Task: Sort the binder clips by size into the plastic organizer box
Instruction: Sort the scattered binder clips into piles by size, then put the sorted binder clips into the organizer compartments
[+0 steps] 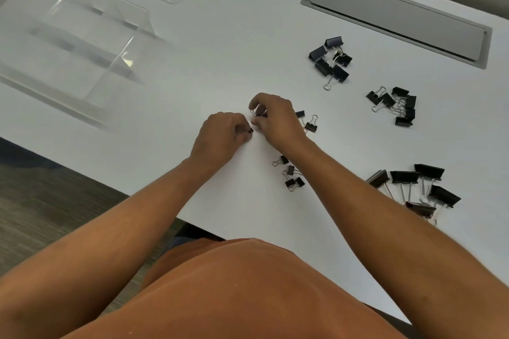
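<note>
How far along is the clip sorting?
Early. Done: the binder clips lie grouped by size on the table, such as the largest group. In hand: the left hand and right hand each pinch a tiny clip. Left: the clear organizer box looks empty.

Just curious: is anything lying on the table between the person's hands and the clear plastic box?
No. In the head view, the white table is bare between the left hand and the organizer box.
</note>
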`<state>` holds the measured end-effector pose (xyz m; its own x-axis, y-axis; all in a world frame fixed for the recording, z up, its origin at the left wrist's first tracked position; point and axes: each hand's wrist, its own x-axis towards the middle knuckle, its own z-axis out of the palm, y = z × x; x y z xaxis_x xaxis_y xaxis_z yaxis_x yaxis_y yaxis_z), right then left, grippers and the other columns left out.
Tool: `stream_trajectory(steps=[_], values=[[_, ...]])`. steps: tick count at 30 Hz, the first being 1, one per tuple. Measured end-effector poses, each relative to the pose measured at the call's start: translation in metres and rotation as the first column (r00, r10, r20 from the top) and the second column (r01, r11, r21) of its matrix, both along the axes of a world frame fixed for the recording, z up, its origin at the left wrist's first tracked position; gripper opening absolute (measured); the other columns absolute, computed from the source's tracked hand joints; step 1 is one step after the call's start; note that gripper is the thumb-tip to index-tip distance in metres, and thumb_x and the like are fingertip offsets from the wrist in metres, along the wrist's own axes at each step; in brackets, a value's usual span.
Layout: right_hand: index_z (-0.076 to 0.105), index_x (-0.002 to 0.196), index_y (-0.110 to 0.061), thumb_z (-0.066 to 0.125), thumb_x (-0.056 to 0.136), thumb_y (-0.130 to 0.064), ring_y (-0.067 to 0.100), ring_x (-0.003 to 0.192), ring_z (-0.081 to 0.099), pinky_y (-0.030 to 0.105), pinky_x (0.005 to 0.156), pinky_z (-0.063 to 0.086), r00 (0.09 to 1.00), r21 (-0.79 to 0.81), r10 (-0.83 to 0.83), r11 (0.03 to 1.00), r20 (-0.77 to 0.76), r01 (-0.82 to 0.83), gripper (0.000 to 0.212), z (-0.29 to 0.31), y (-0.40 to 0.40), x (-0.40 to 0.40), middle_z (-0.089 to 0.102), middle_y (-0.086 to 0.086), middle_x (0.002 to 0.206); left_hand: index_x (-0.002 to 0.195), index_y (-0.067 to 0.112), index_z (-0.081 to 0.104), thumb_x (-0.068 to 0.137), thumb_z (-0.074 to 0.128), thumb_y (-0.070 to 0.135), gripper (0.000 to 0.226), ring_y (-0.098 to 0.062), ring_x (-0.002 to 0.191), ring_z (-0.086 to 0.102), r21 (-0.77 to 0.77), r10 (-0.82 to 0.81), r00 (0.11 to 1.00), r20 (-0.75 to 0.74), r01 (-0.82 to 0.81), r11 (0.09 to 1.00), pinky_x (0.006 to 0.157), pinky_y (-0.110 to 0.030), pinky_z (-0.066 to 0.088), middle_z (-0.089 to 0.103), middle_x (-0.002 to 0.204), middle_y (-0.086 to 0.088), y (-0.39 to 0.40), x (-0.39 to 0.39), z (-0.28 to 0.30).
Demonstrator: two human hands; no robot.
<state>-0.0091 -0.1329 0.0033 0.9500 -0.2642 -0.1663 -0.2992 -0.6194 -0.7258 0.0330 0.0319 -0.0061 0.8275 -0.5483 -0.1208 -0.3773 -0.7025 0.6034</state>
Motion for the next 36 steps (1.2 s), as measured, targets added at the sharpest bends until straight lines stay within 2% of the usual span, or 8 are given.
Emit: stream_trajectory(steps=[4,7,9,13,20,24,28,36], values=[[0.071,0.117,-0.009,0.068,0.093,0.004,0.010,0.068,0.070,0.032,0.082,0.064,0.931,0.450,-0.362,0.823,-0.054,0.346,0.027,0.012,0.005,-0.016,0.061,0.001,0.088,0.115,0.024,0.073,0.084,0.081,0.021,0.033,-0.004,0.085,0.068,0.019,-0.045,0.987,-0.155,0.049,0.999,0.080,-0.029,0.055,0.075,0.084,0.014,-0.003,0.012,0.009],[0.068,0.122,0.004,0.063,0.099,0.007,0.010,0.077,0.071,0.025,0.086,0.063,0.832,0.817,-0.484,0.343,-0.269,0.464,0.024,0.024,0.008,-0.033,0.062,0.007,0.095,0.111,0.022,0.080,0.088,0.075,0.017,0.025,-0.013,0.088,0.071,0.088,-0.127,0.981,-0.148,0.140,0.986,0.081,-0.031,0.057,0.079,0.092,0.007,-0.009,0.017,0.014],[0.066,0.118,0.005,0.060,0.100,0.009,0.015,0.087,0.071,0.024,0.086,0.063,0.775,0.882,-0.488,0.024,-0.401,0.471,0.019,0.030,0.009,-0.045,0.065,0.009,0.102,0.105,0.021,0.081,0.090,0.072,0.016,0.018,-0.017,0.089,0.069,0.128,-0.184,0.977,-0.110,0.197,0.972,0.078,-0.030,0.054,0.075,0.093,0.004,-0.012,0.016,0.015],[0.068,0.097,0.006,0.062,0.097,0.007,0.023,0.078,0.070,0.031,0.085,0.065,0.722,0.841,-0.433,-0.317,-0.540,0.440,0.006,0.036,0.013,-0.063,0.065,0.014,0.092,0.100,0.017,0.076,0.089,0.077,0.021,0.012,-0.017,0.090,0.060,0.127,-0.251,0.967,-0.051,0.256,0.958,0.079,-0.035,0.050,0.059,0.092,0.003,-0.010,0.015,0.014],[0.063,0.088,-0.002,0.046,0.101,-0.014,0.027,0.074,0.067,0.026,0.065,0.059,0.763,0.815,-0.329,-0.396,-0.556,0.423,0.025,0.038,0.021,-0.068,0.064,0.015,0.084,0.099,0.018,0.078,0.091,0.073,0.017,0.009,-0.017,0.085,0.069,0.101,-0.243,0.970,0.013,0.241,0.965,0.076,-0.032,0.054,0.077,0.092,0.003,-0.004,0.002,0.015],[0.062,0.107,0.001,0.044,0.104,-0.007,0.026,0.076,0.066,0.026,0.062,0.060,0.772,0.823,-0.319,-0.369,-0.549,0.433,0.020,0.036,0.025,-0.063,0.065,0.017,0.090,0.096,0.021,0.076,0.088,0.079,0.014,0.012,-0.006,0.080,0.075,-0.132,0.039,0.974,-0.224,-0.070,0.989,0.076,-0.023,0.057,0.077,0.089,0.011,0.008,-0.001,0.016],[0.059,0.130,0.003,0.046,0.109,-0.004,0.019,0.074,0.064,0.022,0.063,0.058,0.822,0.867,-0.292,-0.263,-0.489,0.423,0.026,0.038,0.039,-0.053,0.075,0.015,0.097,0.114,0.007,0.075,0.094,0.076,0.007,0.020,-0.027,0.088,0.078,-0.338,0.126,0.723,-0.679,-0.461,0.820,0.085,-0.038,0.063,0.075,0.099,-0.010,0.029,-0.003,0.036],[0.059,0.112,-0.008,0.056,0.108,-0.018,0.007,0.059,0.053,0.016,0.052,0.045,0.864,0.900,-0.253,-0.101,-0.436,0.424,0.011,0.055,0.097,0.004,0.079,0.006,0.104,0.107,0.012,0.078,0.094,0.076,0.018,0.015,-0.012,0.067,0.056,-0.315,0.162,0.534,-0.830,-0.688,0.653,0.066,-0.025,0.051,0.067,0.082,0.004,0.100,0.035,0.077]])
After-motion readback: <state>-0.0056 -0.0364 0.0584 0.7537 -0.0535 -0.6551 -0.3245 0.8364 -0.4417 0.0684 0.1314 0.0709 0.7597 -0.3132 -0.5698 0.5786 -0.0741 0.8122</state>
